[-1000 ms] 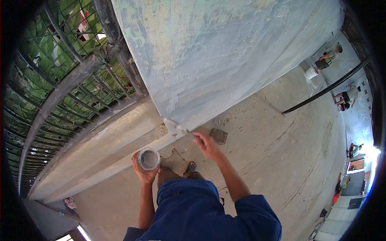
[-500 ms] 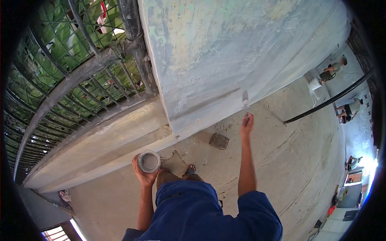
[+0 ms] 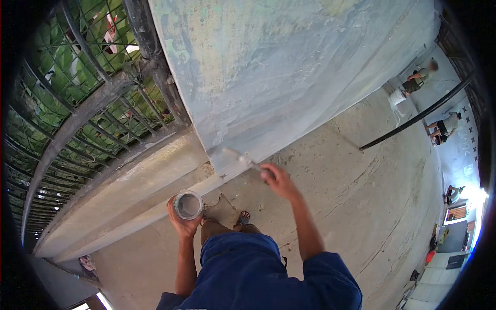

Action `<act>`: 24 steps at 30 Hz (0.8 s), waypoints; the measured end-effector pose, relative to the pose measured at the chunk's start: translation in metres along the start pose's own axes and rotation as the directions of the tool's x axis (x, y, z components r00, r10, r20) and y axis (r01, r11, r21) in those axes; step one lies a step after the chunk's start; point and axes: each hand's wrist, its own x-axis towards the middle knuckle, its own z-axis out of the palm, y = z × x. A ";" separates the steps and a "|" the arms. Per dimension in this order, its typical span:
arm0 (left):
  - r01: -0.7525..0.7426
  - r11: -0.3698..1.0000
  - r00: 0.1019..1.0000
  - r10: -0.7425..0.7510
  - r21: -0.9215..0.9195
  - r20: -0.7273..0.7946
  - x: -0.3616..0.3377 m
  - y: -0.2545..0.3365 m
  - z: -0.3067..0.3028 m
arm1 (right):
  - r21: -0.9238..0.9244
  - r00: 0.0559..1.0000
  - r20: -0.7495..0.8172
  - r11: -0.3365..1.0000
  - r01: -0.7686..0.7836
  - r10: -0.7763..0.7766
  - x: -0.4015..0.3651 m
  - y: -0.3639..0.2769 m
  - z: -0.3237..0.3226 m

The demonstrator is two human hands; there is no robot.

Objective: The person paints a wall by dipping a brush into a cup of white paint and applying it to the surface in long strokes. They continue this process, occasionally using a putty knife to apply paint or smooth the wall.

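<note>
My left hand (image 3: 181, 223) is wrapped round a small round pot (image 3: 200, 211), keeping it upright near my waist. Greyish paint (image 3: 188, 205) shows inside it. In my right hand (image 3: 279, 182) is the handle of a paintbrush (image 3: 244, 159), its pale, motion-blurred head pointing left. The brush head overlaps the lower part of the patchy grey-white wall (image 3: 248, 77), close to the wall's left corner.
A curved metal railing with mesh (image 3: 93, 103) stands on a ledge (image 3: 150, 170) at left, foliage behind. A dark pole (image 3: 413, 119) crosses at right. Far right, a person (image 3: 421, 77) is by a white bucket (image 3: 397, 96); others are beyond. Cracked concrete floor (image 3: 356, 206) lies below.
My right hand has swung left with the paintbrush, from the wall's base further right toward its left corner. The block on the floor is now hidden behind that hand. My left hand still holds the pot.
</note>
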 end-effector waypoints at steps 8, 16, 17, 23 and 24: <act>-0.016 0.999 0.999 0.017 -0.032 0.032 -0.012 -0.007 -0.003 | 0.059 0.843 -0.538 0.997 0.046 -0.007 0.051 0.157 -0.088; -0.087 0.996 0.996 0.086 0.015 0.029 -0.019 -0.006 -0.005 | -0.064 0.865 -0.500 0.998 0.003 -0.034 0.027 0.079 0.028; -0.087 0.996 0.996 0.087 0.017 0.032 -0.018 -0.004 -0.005 | -0.109 0.887 -0.452 0.993 0.046 -0.090 0.017 0.053 0.051; 0.012 0.999 1.000 -0.013 0.041 0.017 -0.010 0.009 -0.002 | 0.063 0.968 -0.177 0.979 0.192 -0.179 -0.028 -0.045 0.098; 0.006 0.999 1.000 -0.007 0.032 0.010 -0.009 0.008 -0.003 | 0.142 0.982 -0.137 0.978 0.152 -0.133 -0.028 -0.046 0.096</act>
